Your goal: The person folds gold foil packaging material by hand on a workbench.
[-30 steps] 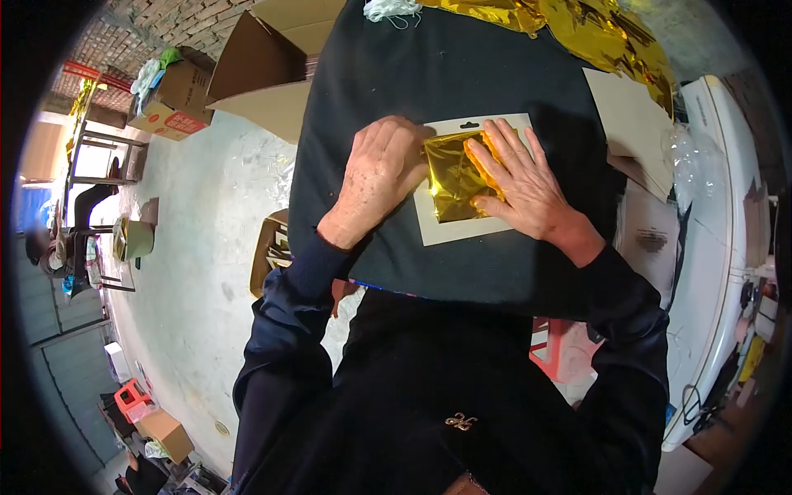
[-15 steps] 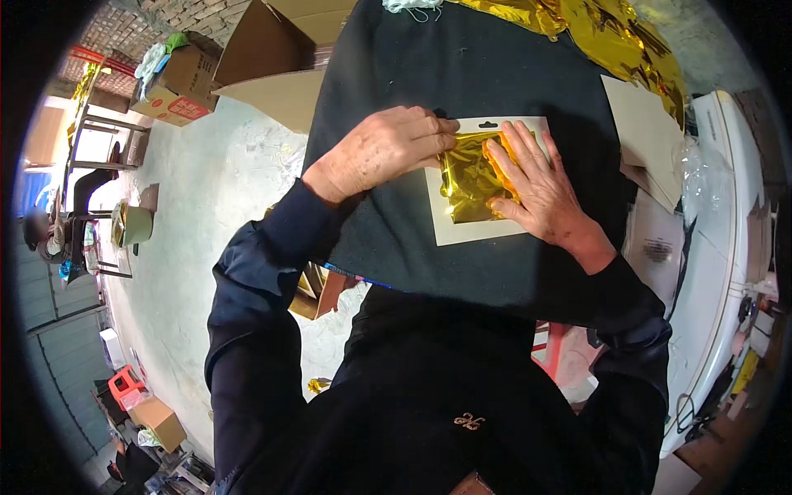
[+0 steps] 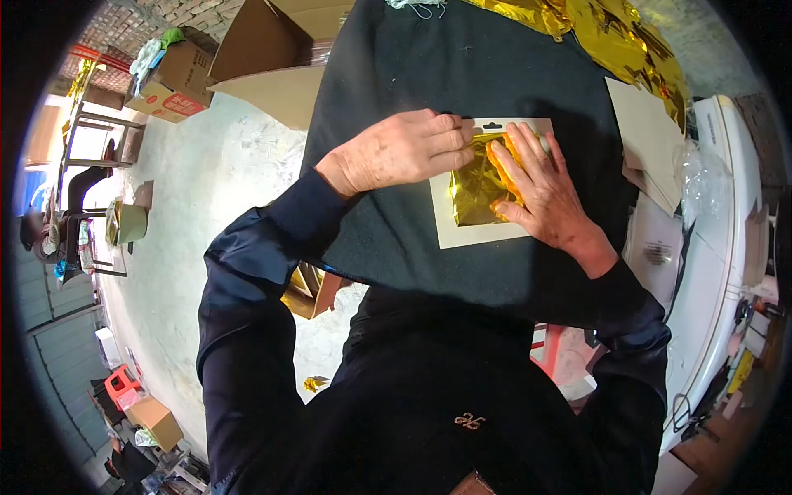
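Observation:
A white card (image 3: 495,238) with a hang slot at its top lies on the black cloth (image 3: 462,74). On the card is a shiny gold foil piece (image 3: 472,196). My left hand (image 3: 404,150) has its fingers curled together at the foil's upper left edge; what its fingertips pinch, if anything, is hidden. My right hand (image 3: 540,186) lies over the right part of the foil with an orange cloth (image 3: 505,172) under its palm and fingers.
Gold foil sheeting (image 3: 631,49) hangs over the table's far right edge. Blank cards (image 3: 648,136) lie at the right, near a clear plastic bag (image 3: 705,177). An open cardboard box (image 3: 268,91) stands at the upper left.
My left hand has moved slightly right over the foil's upper left edge, its fingers more curled. My right hand stays nearly in place on the orange cloth.

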The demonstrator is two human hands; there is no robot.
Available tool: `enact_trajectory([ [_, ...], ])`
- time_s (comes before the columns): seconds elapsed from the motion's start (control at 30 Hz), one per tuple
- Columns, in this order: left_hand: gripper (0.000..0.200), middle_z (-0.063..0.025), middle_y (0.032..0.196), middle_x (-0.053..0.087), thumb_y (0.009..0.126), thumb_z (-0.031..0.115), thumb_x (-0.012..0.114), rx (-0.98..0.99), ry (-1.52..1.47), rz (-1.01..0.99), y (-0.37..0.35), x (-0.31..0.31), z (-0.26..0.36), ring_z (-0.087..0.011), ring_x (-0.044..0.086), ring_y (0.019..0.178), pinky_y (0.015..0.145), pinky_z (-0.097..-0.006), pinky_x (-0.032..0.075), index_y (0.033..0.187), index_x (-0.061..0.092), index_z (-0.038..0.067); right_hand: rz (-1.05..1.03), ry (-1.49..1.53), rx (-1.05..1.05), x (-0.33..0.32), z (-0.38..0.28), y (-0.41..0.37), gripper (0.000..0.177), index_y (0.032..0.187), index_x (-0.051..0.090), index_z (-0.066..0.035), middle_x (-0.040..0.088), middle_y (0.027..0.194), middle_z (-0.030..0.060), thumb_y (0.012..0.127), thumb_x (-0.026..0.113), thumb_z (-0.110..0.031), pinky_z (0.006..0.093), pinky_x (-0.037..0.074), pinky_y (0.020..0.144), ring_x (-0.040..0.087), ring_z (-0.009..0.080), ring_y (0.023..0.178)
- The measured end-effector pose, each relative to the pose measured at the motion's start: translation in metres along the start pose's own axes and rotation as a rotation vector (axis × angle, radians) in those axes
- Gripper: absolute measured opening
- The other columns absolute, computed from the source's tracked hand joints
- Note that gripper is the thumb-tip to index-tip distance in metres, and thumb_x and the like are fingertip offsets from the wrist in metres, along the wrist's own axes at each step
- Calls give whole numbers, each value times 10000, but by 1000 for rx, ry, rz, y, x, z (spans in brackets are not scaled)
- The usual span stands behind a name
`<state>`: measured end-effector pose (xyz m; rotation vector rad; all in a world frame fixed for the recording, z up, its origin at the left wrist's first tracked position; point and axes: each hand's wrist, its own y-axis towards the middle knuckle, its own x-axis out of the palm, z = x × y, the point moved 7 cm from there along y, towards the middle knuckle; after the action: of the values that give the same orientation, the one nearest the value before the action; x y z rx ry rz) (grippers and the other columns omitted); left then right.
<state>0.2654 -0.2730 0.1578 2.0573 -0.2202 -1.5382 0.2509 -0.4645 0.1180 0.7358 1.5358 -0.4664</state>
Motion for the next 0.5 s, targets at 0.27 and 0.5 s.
enact_trajectory([
  [0.27,202,-81,1088,666,825,80,709,-78,-164,-35,-3,12,4,-247,673,1096,962,-351,582,1021,679,45,-7,23,3,-1,-1,1,808,1595,423,-42,284,1699,223,917,712,-372,557,90,1299,216,359,1607],
  [0.5,185,-120,1061,705,821,68,704,-112,-276,-48,-10,18,2,-287,705,1080,973,-387,599,993,687,4,-1,11,-4,0,0,-1,770,1586,442,-34,296,1693,241,949,685,-391,565,81,1298,227,373,1604],
])
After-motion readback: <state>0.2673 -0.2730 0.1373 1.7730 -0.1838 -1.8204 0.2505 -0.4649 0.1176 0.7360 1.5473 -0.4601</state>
